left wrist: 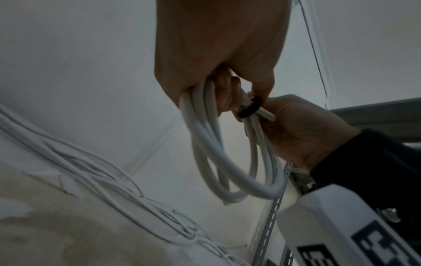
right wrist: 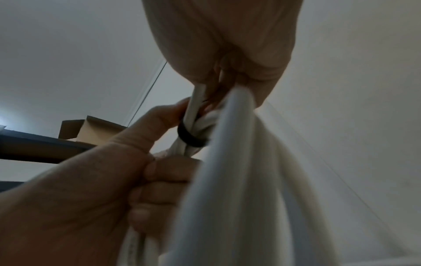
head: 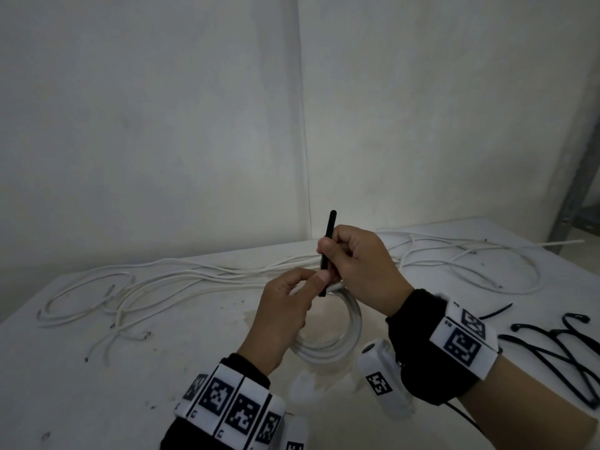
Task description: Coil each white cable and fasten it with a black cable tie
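Coiled white cable (head: 328,336) held up over the table (head: 162,384), near its 6 o'clock edge. Left hand (head: 282,316) fingers curled around the coil's top, thumb against the black cable tie (head: 328,251). Right hand (head: 360,264) fingers pinching the tie, which loops the bundle (left wrist: 249,109) and sticks up toward 12 o'clock. Loose white cables (head: 162,280) spread from 9 to 2 o'clock. Spare black ties (head: 561,355) at 3 o'clock.
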Demonstrator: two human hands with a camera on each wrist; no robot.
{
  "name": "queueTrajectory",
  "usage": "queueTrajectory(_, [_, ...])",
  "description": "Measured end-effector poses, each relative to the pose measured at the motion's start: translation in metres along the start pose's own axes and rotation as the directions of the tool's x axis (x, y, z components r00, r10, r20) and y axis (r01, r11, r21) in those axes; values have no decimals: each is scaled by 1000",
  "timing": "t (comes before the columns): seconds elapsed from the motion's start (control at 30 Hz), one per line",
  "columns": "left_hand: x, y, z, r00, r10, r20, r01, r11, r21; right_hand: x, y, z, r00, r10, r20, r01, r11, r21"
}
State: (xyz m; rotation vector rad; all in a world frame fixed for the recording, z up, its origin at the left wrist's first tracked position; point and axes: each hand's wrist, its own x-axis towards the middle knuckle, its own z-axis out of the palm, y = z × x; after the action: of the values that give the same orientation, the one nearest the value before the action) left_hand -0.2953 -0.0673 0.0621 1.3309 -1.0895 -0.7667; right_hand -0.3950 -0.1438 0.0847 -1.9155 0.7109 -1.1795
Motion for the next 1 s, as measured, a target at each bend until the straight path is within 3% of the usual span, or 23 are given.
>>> queueTrajectory(0.37, [-3,3,-5,996,93,11,-94,989,111,4,-1,8,998,37,-59,-37,999,5])
queueTrajectory(0.53, [-4,-2,-18,998,-16,-57,21,996,88,0,3,11,994,17,109,-21,999,38])
queueTrajectory(0.7, [3,0,-38,985,-64,-161,65,998,4,-15,11,21,910,130,393,-160,986,42])
queueTrajectory(1.0, [1,-6,-54,984,-71,-162,58,995,-80,-19,3,36,913,122,390,-202,965,171])
